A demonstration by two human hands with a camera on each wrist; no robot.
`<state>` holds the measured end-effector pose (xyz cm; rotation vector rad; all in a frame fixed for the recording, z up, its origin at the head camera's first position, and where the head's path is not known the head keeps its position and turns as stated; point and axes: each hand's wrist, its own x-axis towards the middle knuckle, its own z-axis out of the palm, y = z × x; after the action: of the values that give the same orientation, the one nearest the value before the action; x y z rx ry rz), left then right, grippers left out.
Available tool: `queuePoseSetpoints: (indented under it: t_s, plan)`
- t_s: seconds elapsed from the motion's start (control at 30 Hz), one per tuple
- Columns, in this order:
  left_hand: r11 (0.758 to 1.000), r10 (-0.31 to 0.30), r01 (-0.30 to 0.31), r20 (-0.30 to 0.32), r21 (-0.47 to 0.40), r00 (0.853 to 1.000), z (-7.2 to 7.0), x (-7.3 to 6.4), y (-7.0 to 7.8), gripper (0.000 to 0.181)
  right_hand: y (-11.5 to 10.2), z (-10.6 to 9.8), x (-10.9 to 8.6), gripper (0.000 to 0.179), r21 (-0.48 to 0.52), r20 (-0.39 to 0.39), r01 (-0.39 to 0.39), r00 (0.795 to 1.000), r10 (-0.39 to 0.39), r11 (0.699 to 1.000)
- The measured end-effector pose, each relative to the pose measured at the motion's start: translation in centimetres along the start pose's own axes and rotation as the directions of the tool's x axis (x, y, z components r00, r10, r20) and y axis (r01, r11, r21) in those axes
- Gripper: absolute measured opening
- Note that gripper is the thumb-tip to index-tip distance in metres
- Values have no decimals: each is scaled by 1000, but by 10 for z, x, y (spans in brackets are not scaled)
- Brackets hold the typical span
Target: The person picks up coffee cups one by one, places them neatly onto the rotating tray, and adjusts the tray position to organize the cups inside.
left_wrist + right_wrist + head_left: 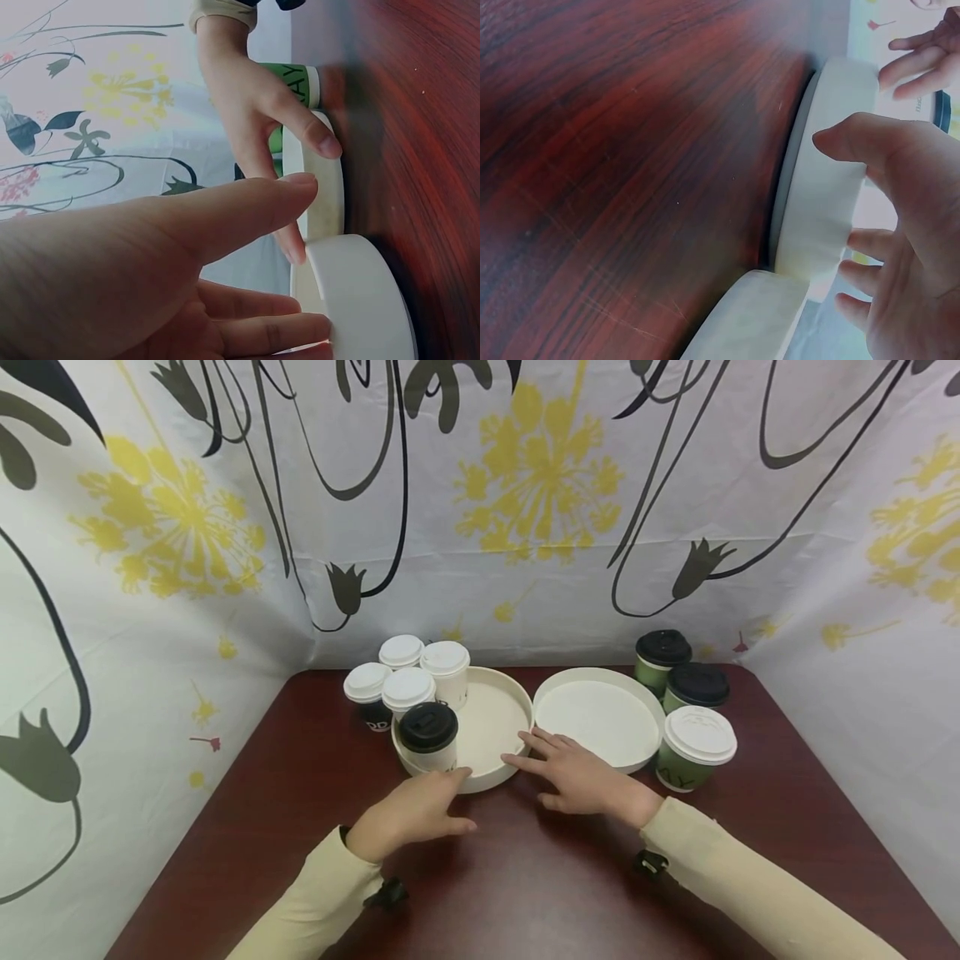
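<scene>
Two round, shallow, cream-white trays lie side by side. The fingers of my left hand (412,814) are extended at the front rim of the left tray (491,720), just below a white cup with a black lid (428,731). In the left wrist view, the fingertips of that hand meet the wall of this tray (367,300), thumb held apart. My right hand (581,774) reaches with spread fingers to the same tray's right rim, close by the right tray (596,714). In the right wrist view, its thumb (855,139) overlaps the left tray's outer wall (825,180).
Several white-lidded cups (408,689) cluster at the left tray's left side, one with a dark body (375,714). Right of the right tray stand two black-lidded green cups (696,687) and a white-lidded green cup (697,747). Patterned cloth (420,527) surrounds the dark red table (525,893).
</scene>
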<state>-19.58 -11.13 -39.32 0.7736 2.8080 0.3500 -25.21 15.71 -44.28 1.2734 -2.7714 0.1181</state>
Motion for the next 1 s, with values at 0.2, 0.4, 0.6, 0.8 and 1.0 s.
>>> queuePoseSetpoints:
  t_s: [0.2,0.4,0.6,0.8,1.0]
  plan:
    - [1000,-21,21,7,-11,1000,-2,0,-2,70,3,0,0,76,16,6,-8,1000,8,1000]
    - [999,-36,36,16,2,999,-3,-1,-3,69,0,0,1,75,51,3,-4,1000,3,999]
    - [999,-26,25,17,29,1000,0,-1,-3,69,-4,1,1,75,62,16,-20,1000,19,998]
    - [996,60,-58,-22,64,998,4,-1,4,67,-11,-1,1,76,64,14,-24,1000,23,998]
    - [987,109,-103,-42,119,993,6,3,10,68,-16,0,2,78,46,23,-30,999,29,998]
